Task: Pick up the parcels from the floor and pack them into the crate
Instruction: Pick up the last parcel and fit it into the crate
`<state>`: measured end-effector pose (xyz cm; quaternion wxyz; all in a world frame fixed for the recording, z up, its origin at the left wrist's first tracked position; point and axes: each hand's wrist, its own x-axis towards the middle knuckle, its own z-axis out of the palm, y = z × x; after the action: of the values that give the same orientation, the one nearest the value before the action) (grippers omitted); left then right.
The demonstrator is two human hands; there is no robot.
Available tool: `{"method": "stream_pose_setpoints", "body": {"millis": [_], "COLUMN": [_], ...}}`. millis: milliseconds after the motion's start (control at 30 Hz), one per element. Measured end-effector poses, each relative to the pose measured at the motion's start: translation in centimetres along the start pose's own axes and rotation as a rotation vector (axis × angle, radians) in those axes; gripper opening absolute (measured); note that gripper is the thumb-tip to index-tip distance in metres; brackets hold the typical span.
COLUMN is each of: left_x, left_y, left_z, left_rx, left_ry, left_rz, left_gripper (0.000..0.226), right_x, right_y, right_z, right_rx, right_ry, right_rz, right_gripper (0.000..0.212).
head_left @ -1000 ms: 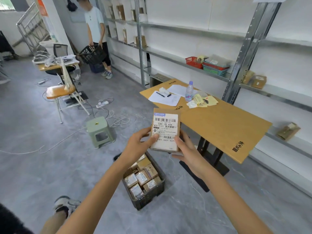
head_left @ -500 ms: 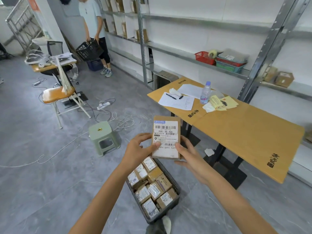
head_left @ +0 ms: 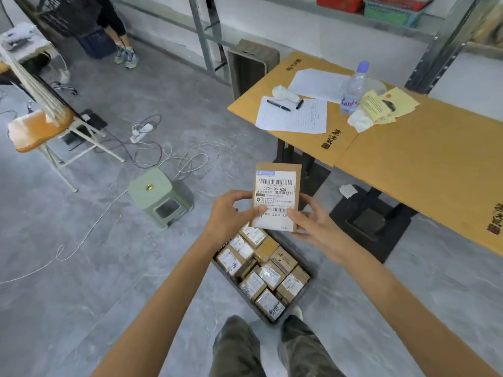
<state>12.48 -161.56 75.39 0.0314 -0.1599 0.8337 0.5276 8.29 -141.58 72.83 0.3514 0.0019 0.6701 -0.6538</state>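
Parcel (head_left: 275, 198) up in both hands, crate (head_left: 307, 291) straight below

Head cam: left hand (head_left: 231, 216) and right hand (head_left: 313, 227) pinch the labelled cardboard parcel's lower edges, long axis upright. The dark crate sits on the floor directly underneath, looking pretty packed with boxes already.

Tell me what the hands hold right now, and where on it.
One labelled parcel, held upright by both hands. The left hand pinches its lower left edge, and the right hand pinches its lower right edge, with the thumbs on the label.
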Motion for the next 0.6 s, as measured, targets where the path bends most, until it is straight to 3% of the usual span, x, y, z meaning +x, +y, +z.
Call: {"method": "stream_pose_setpoints", "body": {"millis": [67, 233, 333, 467, 600], "left_x": [2.4, 9.0, 12.4, 16.4, 19.0], "left_y": [-1.4, -5.3, -8.2, -13.5, -22.2], "left_z": [-0.9, -2.7, -3.4, -3.6, -0.9], "left_rx": [0.009, 0.081, 0.152, 0.199, 0.332], "left_ry": [-0.057, -0.245, -0.372, -0.533, -0.632], "left_rz": [-0.021, -0.015, 0.026, 0.031, -0.052], "left_gripper": [0.030, 0.017, 0.019, 0.029, 0.035], "right_x": [1.7, 5.8, 8.7, 13.3, 18.0], "right_y": [0.6, 2.7, 5.0, 8.7, 15.0], "right_z": [1.1, 4.4, 7.1, 10.7, 13.6], "right_rx": [0.020, 0.111, 0.198, 0.233, 0.300], "right_ry": [0.032, 0.205, 0.324, 0.480, 0.562], "right_rz": [0.048, 0.104, 0.163, 0.320, 0.420], "right_gripper": [0.091, 0.071, 0.087, 0.122, 0.105]}}
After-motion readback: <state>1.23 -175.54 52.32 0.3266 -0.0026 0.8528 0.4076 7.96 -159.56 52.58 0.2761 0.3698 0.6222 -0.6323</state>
